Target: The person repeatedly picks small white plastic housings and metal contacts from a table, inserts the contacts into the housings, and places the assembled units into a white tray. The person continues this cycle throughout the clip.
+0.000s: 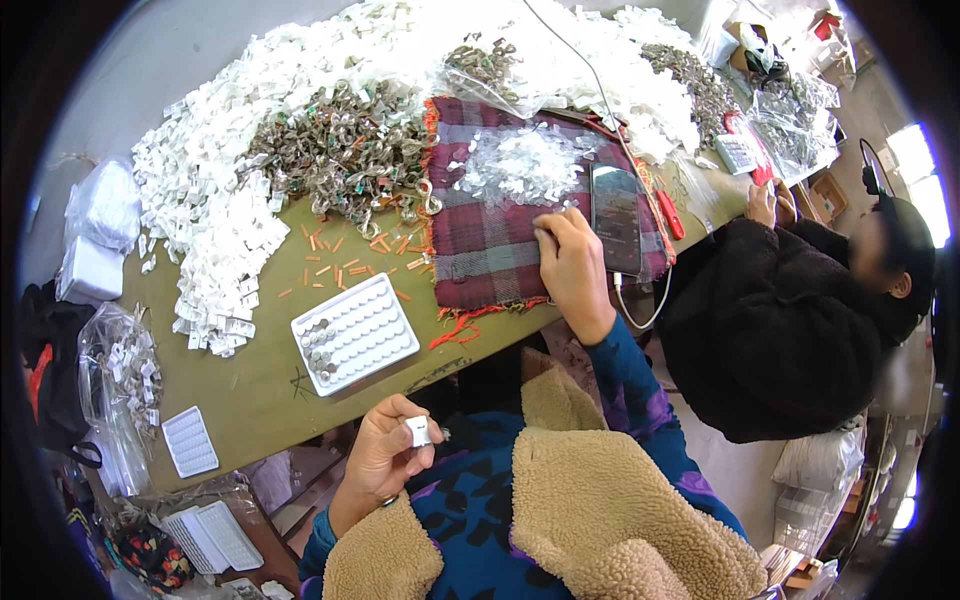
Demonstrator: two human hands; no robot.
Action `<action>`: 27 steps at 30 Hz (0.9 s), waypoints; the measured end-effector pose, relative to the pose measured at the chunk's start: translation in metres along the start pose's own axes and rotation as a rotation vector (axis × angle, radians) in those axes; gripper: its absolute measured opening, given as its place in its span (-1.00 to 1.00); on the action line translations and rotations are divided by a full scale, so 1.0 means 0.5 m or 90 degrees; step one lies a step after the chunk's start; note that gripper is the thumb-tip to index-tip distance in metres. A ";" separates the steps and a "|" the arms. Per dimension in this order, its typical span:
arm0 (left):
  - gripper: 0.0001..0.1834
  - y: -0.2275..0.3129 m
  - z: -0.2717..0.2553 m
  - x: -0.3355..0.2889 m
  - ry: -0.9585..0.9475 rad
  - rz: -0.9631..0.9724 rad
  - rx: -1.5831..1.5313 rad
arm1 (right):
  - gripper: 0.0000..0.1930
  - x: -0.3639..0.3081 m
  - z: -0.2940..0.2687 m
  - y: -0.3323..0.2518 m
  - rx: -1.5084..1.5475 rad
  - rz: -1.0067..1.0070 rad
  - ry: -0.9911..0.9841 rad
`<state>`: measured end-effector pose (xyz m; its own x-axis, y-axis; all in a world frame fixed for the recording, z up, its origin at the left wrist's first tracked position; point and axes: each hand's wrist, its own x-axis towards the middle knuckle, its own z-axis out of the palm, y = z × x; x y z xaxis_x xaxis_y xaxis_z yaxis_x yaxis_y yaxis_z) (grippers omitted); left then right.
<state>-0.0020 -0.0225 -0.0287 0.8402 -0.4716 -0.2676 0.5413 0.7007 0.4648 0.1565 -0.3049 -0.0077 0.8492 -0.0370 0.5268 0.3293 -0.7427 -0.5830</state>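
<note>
My left hand (385, 455), in front of the table's near edge, pinches a small white plastic piece (418, 431) between thumb and fingers. My right hand (578, 268) rests over a dark plaid cloth (470, 255), its fingers curled together with the tips down; whether anything is in them is hidden. Just beyond those fingers lies a heap of small clear plastic pieces (525, 165). A phone (615, 220) with a white cable sits right beside this hand. Nearer the left hand is a white tray (385, 345) with rows of round hollows, some at its left holding small greyish discs.
White plastic pieces (215, 210) are piled across the far table. A heap of brownish metal-like parts (345, 150) and small orange strips (350, 270) lie left of the cloth. Red-handled pliers (670, 215) lie right of the phone. A person in black (770, 320) sits at right.
</note>
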 end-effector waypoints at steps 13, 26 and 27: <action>-0.71 0.012 -0.016 0.005 0.031 -0.030 0.003 | -0.86 0.026 0.049 0.008 0.034 0.037 -0.038; -0.80 0.013 -0.014 0.003 0.024 -0.044 0.021 | -0.88 0.055 0.053 0.020 -0.108 -0.154 -0.180; -0.80 0.012 -0.014 0.003 0.026 -0.042 0.027 | -0.87 0.058 0.054 0.025 -0.121 -0.180 -0.185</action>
<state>0.0025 -0.0154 -0.0324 0.8037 -0.4936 -0.3324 0.5946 0.6452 0.4798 0.1965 -0.2970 -0.0163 0.8262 0.3543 0.4380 0.5068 -0.8070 -0.3031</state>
